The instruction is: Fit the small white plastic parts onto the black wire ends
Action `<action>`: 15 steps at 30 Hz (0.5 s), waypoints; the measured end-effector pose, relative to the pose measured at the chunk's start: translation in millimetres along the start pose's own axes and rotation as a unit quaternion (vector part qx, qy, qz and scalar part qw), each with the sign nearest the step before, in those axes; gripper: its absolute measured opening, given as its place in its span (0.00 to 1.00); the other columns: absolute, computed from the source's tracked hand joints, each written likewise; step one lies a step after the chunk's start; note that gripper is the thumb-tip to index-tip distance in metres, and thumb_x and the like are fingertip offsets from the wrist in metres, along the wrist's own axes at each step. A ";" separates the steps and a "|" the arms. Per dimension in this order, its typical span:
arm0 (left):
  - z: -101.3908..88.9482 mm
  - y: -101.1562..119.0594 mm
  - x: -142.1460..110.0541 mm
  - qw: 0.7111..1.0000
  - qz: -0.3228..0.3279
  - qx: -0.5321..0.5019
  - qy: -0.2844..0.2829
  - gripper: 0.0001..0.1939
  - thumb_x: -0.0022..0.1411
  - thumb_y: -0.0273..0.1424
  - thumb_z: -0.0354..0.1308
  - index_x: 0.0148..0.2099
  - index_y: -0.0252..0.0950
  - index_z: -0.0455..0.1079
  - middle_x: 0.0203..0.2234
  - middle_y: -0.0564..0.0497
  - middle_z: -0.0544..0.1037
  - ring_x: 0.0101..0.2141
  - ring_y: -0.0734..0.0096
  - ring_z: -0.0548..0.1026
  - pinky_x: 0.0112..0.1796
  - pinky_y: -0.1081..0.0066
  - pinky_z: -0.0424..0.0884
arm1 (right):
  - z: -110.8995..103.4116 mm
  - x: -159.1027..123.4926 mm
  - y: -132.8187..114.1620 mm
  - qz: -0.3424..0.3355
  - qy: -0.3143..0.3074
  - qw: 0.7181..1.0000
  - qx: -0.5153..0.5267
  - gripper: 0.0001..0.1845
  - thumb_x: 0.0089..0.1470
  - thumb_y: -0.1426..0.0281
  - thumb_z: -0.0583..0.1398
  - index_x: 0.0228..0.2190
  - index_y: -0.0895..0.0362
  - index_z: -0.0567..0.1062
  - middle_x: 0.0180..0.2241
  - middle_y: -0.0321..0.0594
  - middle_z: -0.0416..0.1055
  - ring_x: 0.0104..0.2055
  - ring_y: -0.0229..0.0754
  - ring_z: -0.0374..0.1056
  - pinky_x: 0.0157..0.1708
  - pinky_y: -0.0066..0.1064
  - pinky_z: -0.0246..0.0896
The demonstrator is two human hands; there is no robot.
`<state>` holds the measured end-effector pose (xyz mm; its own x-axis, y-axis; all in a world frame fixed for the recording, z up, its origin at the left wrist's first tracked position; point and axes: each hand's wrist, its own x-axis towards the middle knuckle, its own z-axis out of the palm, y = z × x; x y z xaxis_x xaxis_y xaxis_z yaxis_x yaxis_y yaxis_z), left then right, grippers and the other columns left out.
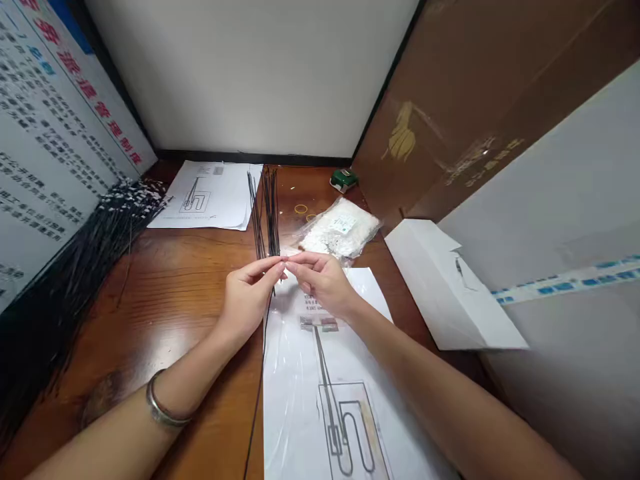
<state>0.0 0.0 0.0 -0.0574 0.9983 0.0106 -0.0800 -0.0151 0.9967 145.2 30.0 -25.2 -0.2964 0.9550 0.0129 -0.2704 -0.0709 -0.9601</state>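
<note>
Where the black wire (259,393) runs up to the left hand (253,293) and right hand (325,283): its upper end is hidden, so a slip there could go unnoticed; so thin a strand could twist or slide out if the two sides pulled unevenly.
Trailing length: it could snag, since it runs loose beyond the bottom of the view.
Wire's look: thin, dark and gently bowed, lying along the left edge of the printed sheet (290,413); any fitting at its end is too small to tell.
Pinched hands: thumbs and forefingers are closed, tips meeting; both seem to have the wire's upper end, though exactly what sits between them cannot be made out.
Wire bundles (273,213): two loose groups lie just beyond the fingers, close enough that a stray strand might be caught up.
White-filled bag (340,227): clear, crinkled, just past the right hand, touching the sheet's far end or nearly so.
Worktop (200,267): glossy brown wood, with a green tape measure (343,180) at the back, more printed papers (205,193) at back left, and a large wire heap (75,293) along the left.
</note>
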 end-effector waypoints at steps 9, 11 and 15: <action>0.0 -3.4 1.5 0.999 0.003 -0.033 0.002 0.09 0.50 0.33 0.65 0.35 0.35 0.78 0.22 0.52 0.76 0.24 0.74 0.71 0.26 0.73 0.67 | -1.8 -2.1 3.6 0.003 -0.009 1.000 -0.002 0.11 0.46 0.63 0.67 0.29 0.58 0.77 0.17 0.29 0.63 0.16 0.27 0.50 0.15 0.25 0.38; 0.3 -3.7 1.9 1.000 0.001 -0.030 -0.002 0.09 0.50 0.34 0.65 0.34 0.35 0.78 0.22 0.52 0.76 0.25 0.73 0.71 0.27 0.73 0.67 | -2.1 -2.4 3.6 0.004 -0.012 1.000 -0.003 0.11 0.46 0.63 0.67 0.29 0.58 0.77 0.17 0.30 0.63 0.16 0.28 0.51 0.15 0.25 0.38; 0.6 -5.3 2.5 1.000 0.007 -0.030 -0.004 0.09 0.48 0.34 0.66 0.33 0.35 0.77 0.23 0.52 0.77 0.26 0.72 0.73 0.27 0.73 0.68 | -0.5 -3.3 1.9 0.001 -0.018 1.000 -0.016 0.11 0.46 0.63 0.67 0.28 0.58 0.76 0.19 0.31 0.65 0.17 0.28 0.51 0.15 0.25 0.39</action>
<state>0.8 2.6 -5.2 -0.0501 0.9984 0.0252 -0.1396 -0.0320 0.9897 146.1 26.9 -27.2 -0.3296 0.9439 0.0208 -0.2401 -0.0625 -0.9687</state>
